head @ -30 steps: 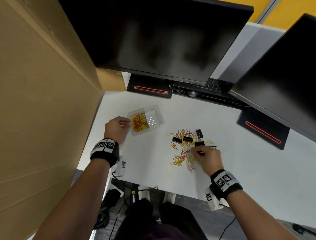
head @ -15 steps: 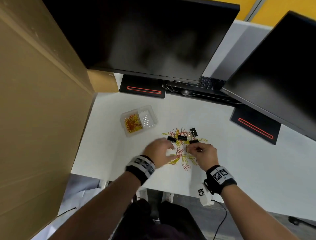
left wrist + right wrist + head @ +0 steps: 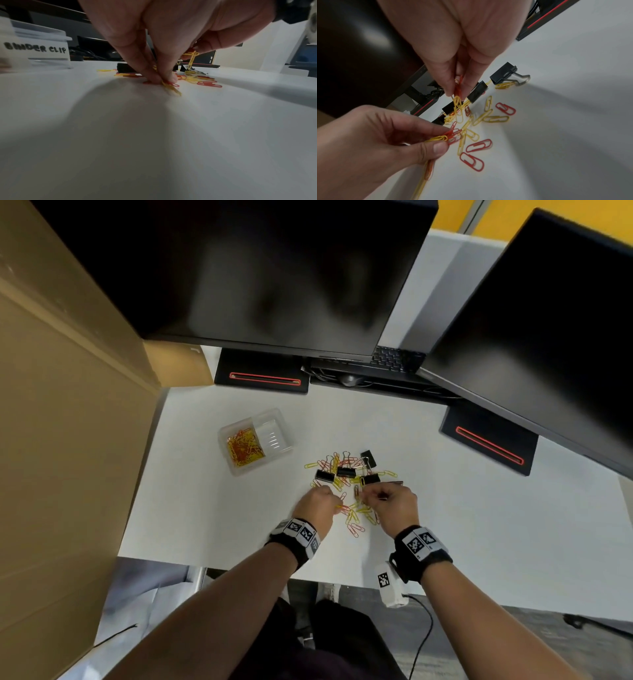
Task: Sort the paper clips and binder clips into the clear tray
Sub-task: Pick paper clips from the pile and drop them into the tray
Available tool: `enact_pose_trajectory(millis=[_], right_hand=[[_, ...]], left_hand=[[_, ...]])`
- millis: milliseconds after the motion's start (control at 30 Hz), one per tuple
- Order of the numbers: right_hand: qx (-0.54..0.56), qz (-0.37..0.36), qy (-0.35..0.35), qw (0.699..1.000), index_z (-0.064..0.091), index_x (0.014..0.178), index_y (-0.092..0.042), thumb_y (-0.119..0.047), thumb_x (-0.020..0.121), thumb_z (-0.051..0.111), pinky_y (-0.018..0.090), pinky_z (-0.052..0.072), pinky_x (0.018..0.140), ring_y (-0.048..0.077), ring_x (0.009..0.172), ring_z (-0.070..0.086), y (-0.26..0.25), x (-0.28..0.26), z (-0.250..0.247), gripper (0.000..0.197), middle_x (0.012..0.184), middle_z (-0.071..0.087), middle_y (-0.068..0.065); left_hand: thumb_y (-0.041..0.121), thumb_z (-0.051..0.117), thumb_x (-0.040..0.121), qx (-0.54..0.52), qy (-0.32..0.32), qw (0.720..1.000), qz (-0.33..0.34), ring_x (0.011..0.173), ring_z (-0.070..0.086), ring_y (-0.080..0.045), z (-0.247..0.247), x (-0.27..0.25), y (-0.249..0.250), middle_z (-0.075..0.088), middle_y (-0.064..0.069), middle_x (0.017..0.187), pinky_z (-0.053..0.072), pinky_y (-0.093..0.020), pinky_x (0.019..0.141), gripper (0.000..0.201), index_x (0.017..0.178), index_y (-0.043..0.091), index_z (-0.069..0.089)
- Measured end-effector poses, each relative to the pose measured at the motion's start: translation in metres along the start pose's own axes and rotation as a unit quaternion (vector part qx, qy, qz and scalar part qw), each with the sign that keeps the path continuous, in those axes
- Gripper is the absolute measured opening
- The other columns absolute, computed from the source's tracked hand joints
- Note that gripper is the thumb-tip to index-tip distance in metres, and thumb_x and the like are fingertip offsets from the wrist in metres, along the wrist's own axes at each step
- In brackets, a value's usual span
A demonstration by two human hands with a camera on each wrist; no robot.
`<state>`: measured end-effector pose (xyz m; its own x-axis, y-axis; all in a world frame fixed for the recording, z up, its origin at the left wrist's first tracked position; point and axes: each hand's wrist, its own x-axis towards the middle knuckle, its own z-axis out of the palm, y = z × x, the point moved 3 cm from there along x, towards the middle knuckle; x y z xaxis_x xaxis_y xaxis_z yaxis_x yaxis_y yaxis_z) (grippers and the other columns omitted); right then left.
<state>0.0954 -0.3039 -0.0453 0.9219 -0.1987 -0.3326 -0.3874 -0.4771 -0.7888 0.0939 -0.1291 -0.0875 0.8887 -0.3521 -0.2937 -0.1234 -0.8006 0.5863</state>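
A pile of red and yellow paper clips (image 3: 354, 508) and several black binder clips (image 3: 346, 472) lies on the white desk. My left hand (image 3: 320, 503) pinches a few red and yellow paper clips (image 3: 447, 137) at the pile's left edge. My right hand (image 3: 385, 501) pinches a small bunch of paper clips (image 3: 458, 93) just above the pile. The clear tray (image 3: 255, 440) stands to the upper left, paper clips (image 3: 243, 446) filling its left compartment. Its right compartment looks bare and carries a label reading BINDER CLIP (image 3: 36, 48).
Two dark monitors (image 3: 274, 268) on black stands (image 3: 262, 376) overhang the desk's back edge, with a keyboard (image 3: 394, 359) between them. A tall cardboard panel (image 3: 61, 405) walls off the left side. The desk's near edge (image 3: 239, 566) runs just behind my wrists.
My left hand left the tray, crossed right to the pile and now pinches paper clips there. My right hand stayed at the pile and keeps its clips.
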Motion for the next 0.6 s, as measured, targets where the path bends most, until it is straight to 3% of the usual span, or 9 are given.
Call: enact_pose_trajectory(millis=[167, 333, 433, 533, 600], right_hand=[[0.024, 0.007, -0.005, 1.0, 0.077, 0.078, -0.016, -0.003, 0.074, 0.079, 0.007, 0.047, 0.061, -0.005, 0.058, 0.059, -0.002, -0.002, 0.0, 0.014, 0.07, 0.071, -0.006], [0.081, 0.017, -0.012, 0.996, 0.077, 0.08, -0.013, -0.004, 0.074, 0.081, 0.009, 0.048, 0.061, -0.002, 0.058, 0.06, -0.017, -0.001, 0.0, 0.011, 0.067, 0.07, -0.005], [0.153, 0.018, -0.037, 0.987, 0.076, 0.085, -0.004, -0.001, 0.074, 0.079, 0.012, 0.05, 0.063, 0.004, 0.062, 0.065, -0.044, 0.001, 0.008, 0.012, 0.073, 0.073, 0.005], [0.204, 0.016, -0.062, 0.977, 0.076, 0.086, -0.004, -0.003, 0.072, 0.082, 0.019, 0.055, 0.067, 0.013, 0.069, 0.069, -0.078, 0.006, 0.029, 0.015, 0.079, 0.075, 0.012], [0.223, 0.008, -0.089, 0.971, 0.076, 0.085, -0.004, -0.005, 0.072, 0.082, 0.026, 0.059, 0.071, 0.018, 0.071, 0.07, -0.103, 0.011, 0.053, 0.015, 0.08, 0.075, 0.013]], left_hand=[[0.015, 0.063, 0.092, -0.082, 0.041, 0.994, -0.057, 0.099, 0.064, -0.021, -0.005, -0.003, -0.008, 0.068, -0.006, 0.108, 0.043, -0.018, 0.083, 0.021, 0.11, 0.018, 0.074], [0.029, 0.076, 0.082, -0.237, 0.088, 0.958, -0.133, 0.088, 0.069, -0.013, -0.027, -0.014, -0.007, 0.076, -0.002, 0.093, 0.05, -0.022, 0.088, 0.017, 0.098, 0.023, 0.078], [0.028, 0.08, 0.078, -0.357, 0.136, 0.908, -0.174, 0.074, 0.072, -0.009, -0.054, -0.022, -0.01, 0.077, 0.002, 0.078, 0.053, -0.021, 0.081, 0.014, 0.092, 0.028, 0.079], [0.019, 0.078, 0.079, -0.457, 0.207, 0.842, -0.199, 0.075, 0.07, -0.008, -0.093, -0.033, -0.028, 0.077, 0.004, 0.082, 0.055, -0.019, 0.079, 0.014, 0.092, 0.024, 0.079], [0.021, 0.077, 0.081, -0.461, 0.258, 0.82, -0.22, 0.075, 0.07, -0.002, -0.122, -0.041, -0.05, 0.076, 0.007, 0.082, 0.054, -0.016, 0.079, 0.015, 0.095, 0.025, 0.078]])
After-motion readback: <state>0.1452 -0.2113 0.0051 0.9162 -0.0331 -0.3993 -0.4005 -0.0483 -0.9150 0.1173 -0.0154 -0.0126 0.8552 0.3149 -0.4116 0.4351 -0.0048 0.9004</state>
